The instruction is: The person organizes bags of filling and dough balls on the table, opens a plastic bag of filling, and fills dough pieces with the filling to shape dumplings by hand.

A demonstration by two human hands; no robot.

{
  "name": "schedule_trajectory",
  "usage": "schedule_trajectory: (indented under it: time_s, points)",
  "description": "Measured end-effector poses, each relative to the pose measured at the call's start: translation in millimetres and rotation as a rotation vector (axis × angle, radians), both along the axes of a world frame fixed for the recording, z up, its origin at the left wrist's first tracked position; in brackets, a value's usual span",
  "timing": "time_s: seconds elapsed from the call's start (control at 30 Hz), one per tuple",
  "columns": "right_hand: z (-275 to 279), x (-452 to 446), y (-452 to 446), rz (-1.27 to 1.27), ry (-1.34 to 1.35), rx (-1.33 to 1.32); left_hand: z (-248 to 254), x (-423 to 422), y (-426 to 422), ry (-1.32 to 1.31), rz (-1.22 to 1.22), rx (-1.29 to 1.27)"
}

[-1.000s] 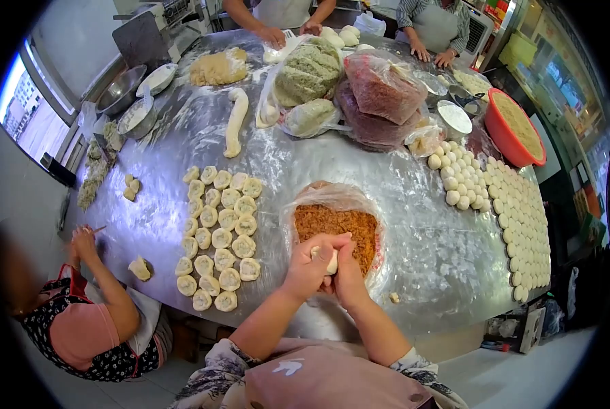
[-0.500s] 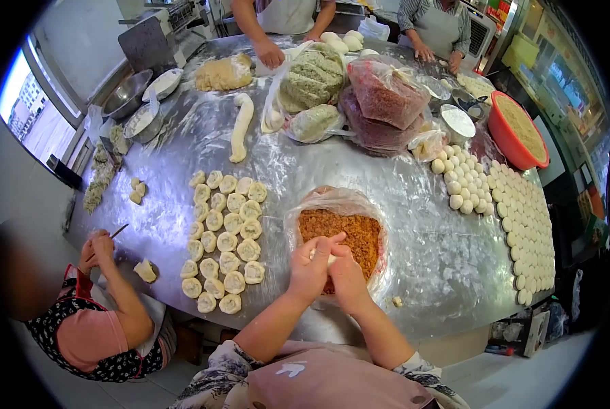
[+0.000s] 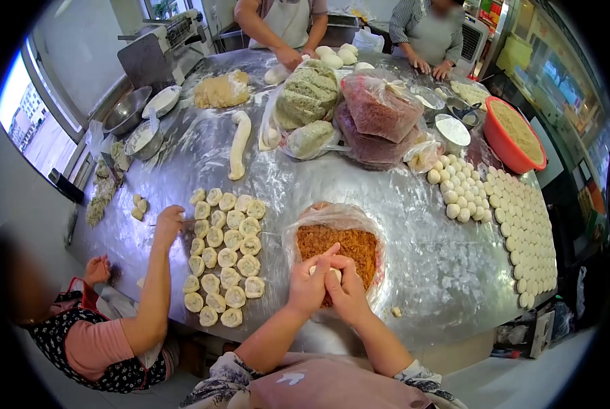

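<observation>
Head view: both hands are working low in the centre of the frame, above a metal table. Left hand and right hand are pressing together, fingers curling closed around a small pale piece of dough. Dough is showing only in part between them; fingertips are meeting and overlapping at the top. How tightly each finger is gripping, cannot tell.

Hands are covering the near edge of a heap of orange-brown filling, which is lying in an open clear plastic bag. A dough scrap is lying just right of the bag.

Left of the bag, round filled dough pieces are sitting in uneven rows. Above them a long dough roll is lying roughly upright in the frame.

Lower left, a person is holding a thin stick at the rows' left edge.

Upper centre, green dough is resting beside bagged reddish masses. Right side: small dough balls are bunching next to close-packed dough rounds, with a red basin standing above them. Upper edge, two more people are standing behind the table, hands at its surface.
</observation>
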State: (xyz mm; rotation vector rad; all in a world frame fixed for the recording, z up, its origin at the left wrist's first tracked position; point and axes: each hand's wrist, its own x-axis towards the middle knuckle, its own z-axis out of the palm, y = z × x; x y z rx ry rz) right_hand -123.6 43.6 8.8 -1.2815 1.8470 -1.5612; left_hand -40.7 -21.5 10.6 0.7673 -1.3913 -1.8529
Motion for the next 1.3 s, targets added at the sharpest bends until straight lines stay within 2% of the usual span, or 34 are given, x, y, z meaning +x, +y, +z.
schedule_trajectory:
  time_s: [0.03,0.1,0.13,0.23,0.27,0.37,0.4,0.5,0.53,0.63,0.7,0.77,0.83,0.87,0.93,0.97,1.0,1.07,1.13,1.23,1.3]
  points:
    - [0.4,2.5,0.5,-0.047,-0.037,-0.004,6.1,-5.0,3.3,0.168,0.051,0.067]
    - [-2.7,-6.8,8.3,0.058,-0.391,0.104,21.2,-16.8,10.3,0.508,0.153,0.200]
    - [-3.2,-10.7,10.4,0.113,-0.565,0.160,19.0,-17.9,7.6,0.514,0.161,0.130]
    - [1.7,-6.5,9.0,0.185,-0.742,0.277,1.3,0.9,3.1,0.083,-0.078,-0.070]
    - [3.0,-6.1,12.8,0.219,-0.641,0.249,-1.6,1.6,1.9,0.134,-0.077,-0.041]
    - [6.3,5.2,2.7,0.044,0.039,-0.072,-2.1,0.6,1.4,0.131,0.058,0.062]
    - [5.6,4.5,4.0,0.048,-0.054,-0.021,-1.0,-0.6,0.2,0.152,0.070,-0.009]
    - [-1.2,-2.4,12.1,0.065,-0.335,0.132,14.7,-10.1,11.3,0.325,0.155,0.054]
    - [-4.2,-4.5,12.3,0.106,-0.514,0.101,18.7,-10.4,14.0,0.347,0.163,0.080]
    - [14.8,-0.3,12.7,0.160,-0.318,0.132,12.7,-3.5,13.3,0.271,0.083,0.092]
    - [6.4,-0.1,10.1,0.147,-0.161,0.089,-1.9,-1.3,7.2,0.253,0.024,-0.010]
    - [11.8,0.6,10.4,0.140,-0.009,0.071,1.4,0.1,10.3,0.183,0.060,0.016]
    - [18.3,4.2,14.3,0.113,-0.134,0.091,6.4,-2.2,13.2,0.127,0.102,-0.043]
    - [19.9,5.1,15.5,0.099,-0.197,0.100,11.2,-4.5,14.8,0.237,0.137,0.056]
    - [-0.4,-6.5,18.0,0.199,-0.602,0.109,21.0,-9.3,17.6,0.455,0.206,0.255]
    - [-7.3,-10.3,18.8,0.251,-0.804,0.114,23.6,-9.8,17.8,0.404,0.175,0.179]
    - [0.8,-9.2,18.9,0.254,-0.883,0.083,25.9,-9.8,17.8,0.351,0.146,0.103]
    - [9.9,-9.3,16.6,0.207,-0.494,0.097,23.4,-9.9,15.3,0.267,0.089,0.011]
    - [9.0,-9.2,12.6,0.183,-0.325,0.067,3.2,-8.4,12.7,0.197,0.030,-0.014]
    - [5.3,-6.0,12.0,0.168,-0.538,0.034,-1.9,-6.4,15.2,0.085,0.014,0.021]
    - [18.7,-4.3,16.3,0.107,-0.858,0.085,4.5,-7.3,17.3,0.092,0.006,0.103]
